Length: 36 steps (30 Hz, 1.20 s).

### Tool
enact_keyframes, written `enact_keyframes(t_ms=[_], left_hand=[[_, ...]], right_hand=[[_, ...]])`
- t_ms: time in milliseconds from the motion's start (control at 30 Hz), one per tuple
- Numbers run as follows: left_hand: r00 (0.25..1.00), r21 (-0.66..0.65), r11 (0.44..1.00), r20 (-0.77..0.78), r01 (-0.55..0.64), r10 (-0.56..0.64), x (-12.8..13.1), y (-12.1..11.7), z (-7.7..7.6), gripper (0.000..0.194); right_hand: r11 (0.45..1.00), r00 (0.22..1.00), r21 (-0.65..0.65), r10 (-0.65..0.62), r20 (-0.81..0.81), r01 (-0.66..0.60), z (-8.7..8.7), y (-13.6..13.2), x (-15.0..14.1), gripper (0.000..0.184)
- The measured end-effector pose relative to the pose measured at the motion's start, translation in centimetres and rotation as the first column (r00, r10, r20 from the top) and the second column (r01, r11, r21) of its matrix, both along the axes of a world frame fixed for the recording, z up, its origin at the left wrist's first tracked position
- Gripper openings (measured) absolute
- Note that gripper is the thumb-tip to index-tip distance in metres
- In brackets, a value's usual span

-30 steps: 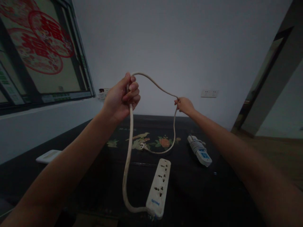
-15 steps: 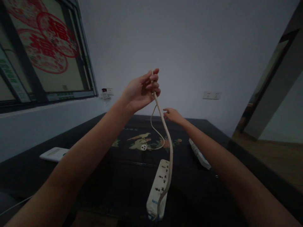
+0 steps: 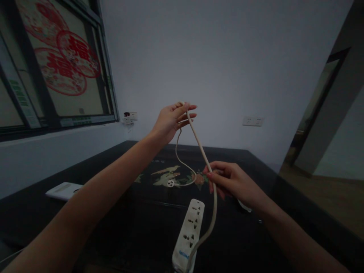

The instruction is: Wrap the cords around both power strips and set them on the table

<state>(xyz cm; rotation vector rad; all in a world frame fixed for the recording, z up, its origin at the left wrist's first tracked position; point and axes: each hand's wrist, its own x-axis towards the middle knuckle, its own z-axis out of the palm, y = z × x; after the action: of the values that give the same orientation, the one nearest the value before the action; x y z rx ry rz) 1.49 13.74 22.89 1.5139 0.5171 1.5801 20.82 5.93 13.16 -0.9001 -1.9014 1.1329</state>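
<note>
A white power strip (image 3: 187, 233) with several sockets lies on the dark table, its near end at the bottom of the view. From that end its cream power cord (image 3: 202, 151) rises in a curve. High above the table, my left hand (image 3: 176, 119) pinches the cord between thumb and fingers. Lower down, my right hand (image 3: 231, 181) has thumb and forefinger closed on the same cord. Past my left hand the cord drops in a loose loop to the round white plug (image 3: 171, 183), which rests on the table's painted bird and flowers.
On the dark table (image 3: 136, 227) a white flat object (image 3: 63, 190) lies at left, partly behind my left forearm. Another white object (image 3: 244, 206) is mostly hidden by my right hand. Wall sockets (image 3: 252, 121) are on the back wall, with a window (image 3: 82, 98) at left.
My right hand has come nearer and down from the far side and taken hold of the cord. My left hand has lowered slightly, still holding it. The cord's lower part has swung right, off the strip.
</note>
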Motion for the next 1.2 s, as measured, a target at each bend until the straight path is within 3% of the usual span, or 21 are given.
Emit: enact_keyframes(t_ms=[100, 233, 300, 333, 367, 400, 433, 500, 533, 567, 600, 633, 700, 767, 833, 967, 1067, 1200], left_hand=[[0.999, 0.012, 1.000, -0.040, 0.020, -0.019, -0.4, 0.0, -0.3, 0.017], [0.978, -0.073, 0.997, -0.203, 0.034, -0.048, -2.2, 0.8, -0.4, 0.024], [0.943, -0.039, 0.996, -0.325, -0.083, 0.066, -3.3, 1.4, -0.4, 0.029], [0.907, 0.043, 0.981, -0.377, -0.187, 0.189, -3.9, 1.6, -0.4, 0.029], [0.847, 0.173, 0.937, -0.401, -0.304, 0.349, -4.3, 1.8, -0.4, 0.028], [0.764, 0.334, 0.849, -0.384, -0.409, 0.519, -4.7, 1.7, -0.4, 0.025], [0.669, 0.499, 0.724, -0.328, -0.477, 0.667, -4.9, 1.5, -0.5, 0.021], [0.517, 0.754, 0.476, -0.214, -0.451, 0.829, -4.9, 0.5, -0.5, 0.017], [0.480, 0.841, 0.421, -0.229, -0.341, 0.847, -4.7, -0.2, -0.6, 0.017], [0.450, 0.890, 0.422, -0.309, -0.174, 0.838, -4.5, -0.9, -0.8, 0.018], [0.400, 0.886, 0.463, -0.434, 0.027, 0.807, -4.3, -1.6, -1.1, 0.019], [0.318, 0.822, 0.526, -0.570, 0.220, 0.758, -4.1, -2.2, -1.5, 0.021], [0.125, 0.639, 0.649, -0.745, 0.413, 0.655, -4.1, -2.7, -2.5, 0.023], [0.021, 0.553, 0.731, -0.803, 0.399, 0.596, -4.9, -2.4, -3.4, 0.023], [-0.003, 0.541, 0.788, -0.824, 0.292, 0.567, -6.3, -1.4, -4.0, 0.018], [0.085, 0.503, 0.863, -0.863, 0.054, 0.498, -9.4, 1.2, -3.8, 0.019], [0.165, 0.445, 0.896, -0.883, -0.006, 0.440, -10.5, 2.6, -3.5, 0.021], [0.154, 0.438, 0.898, -0.885, -0.040, 0.439, -10.9, 4.4, -4.0, 0.029]], right_hand=[[1.000, 1.000, 0.022, 0.003, 0.006, -0.003, -0.1, 0.6, 0.3, 0.025], [0.998, 1.000, 0.064, -0.005, 0.013, 0.004, 0.1, 1.2, 0.0, 0.028], [0.997, 1.000, 0.074, 0.005, -0.003, -0.005, 0.1, 1.4, -0.5, 0.029], [0.997, 1.000, 0.075, 0.013, -0.011, -0.012, 0.0, 1.6, -0.7, 0.028], [0.997, 1.000, 0.075, 0.020, -0.018, -0.018, 0.0, 1.7, -1.0, 0.028], [0.997, 0.999, 0.075, 0.026, -0.025, -0.024, 0.0, 1.8, -1.3, 0.027], [0.997, 0.999, 0.073, 0.033, -0.030, -0.031, -0.1, 1.8, -1.5, 0.027], [0.997, 0.999, 0.070, 0.040, -0.030, -0.038, -0.1, 1.9, -1.8, 0.027], [0.997, 0.999, 0.072, 0.036, -0.028, -0.034, -0.1, 1.8, -1.9, 0.026], [0.997, 0.999, 0.077, 0.031, -0.024, -0.029, -0.1, 1.7, -2.0, 0.026], [0.996, 0.999, 0.084, 0.024, -0.022, -0.022, 0.0, 1.6, -2.0, 0.025], [0.996, 1.000, 0.090, 0.020, -0.020, -0.018, 0.0, 1.5, -1.9, 0.025], [0.995, 1.000, 0.098, 0.015, -0.017, -0.014, 0.0, 1.2, -1.7, 0.025], [0.997, 1.000, 0.083, 0.002, -0.017, 0.000, -0.2, 0.9, -1.2, 0.025], [0.998, 0.999, 0.056, -0.027, -0.040, 0.029, -0.5, 0.8, -0.6, 0.025], [0.998, 0.993, 0.031, -0.057, -0.102, 0.061, -1.3, 0.7, 0.5, 0.026], [0.997, 0.992, 0.036, -0.063, -0.114, 0.067, -1.6, 0.5, 0.8, 0.026], [0.994, 0.988, 0.052, -0.089, -0.125, 0.096, -1.6, 0.1, 1.0, 0.026]])
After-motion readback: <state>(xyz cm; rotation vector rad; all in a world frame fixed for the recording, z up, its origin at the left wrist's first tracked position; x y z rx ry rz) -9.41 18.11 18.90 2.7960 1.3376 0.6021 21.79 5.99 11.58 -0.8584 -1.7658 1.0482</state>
